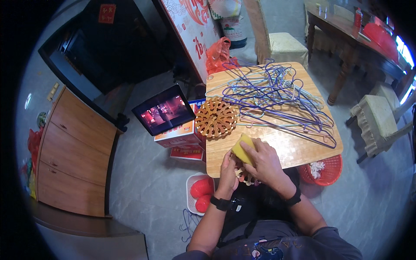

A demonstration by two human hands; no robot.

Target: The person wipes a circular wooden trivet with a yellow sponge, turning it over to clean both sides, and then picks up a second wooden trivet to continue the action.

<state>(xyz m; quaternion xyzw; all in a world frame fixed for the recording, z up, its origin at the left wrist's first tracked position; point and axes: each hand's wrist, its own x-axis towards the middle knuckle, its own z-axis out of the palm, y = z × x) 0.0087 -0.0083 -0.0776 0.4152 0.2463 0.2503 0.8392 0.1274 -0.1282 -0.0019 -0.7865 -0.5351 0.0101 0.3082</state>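
My right hand [265,161] is closed on a yellow sponge [242,149], at the near edge of a small wooden table [277,156]. Just beneath, my left hand [227,171] grips a piece with pale knobbed ends [247,177], which looks like another slatted trivet. Most of that piece is hidden by my hands. Beyond my left hand, a round brown wooden trivet [216,118] lies on the table's left side. A tangled heap of blue, purple and pale wire hangers [277,97] spreads over the far half.
Left of the table, a tablet [164,110] stands on stacked cardboard boxes [186,151]. A white basket with red items [189,190] is on the floor, near loose dark hangers [187,225]. At right are a red basket [331,173] and a chair [377,119].
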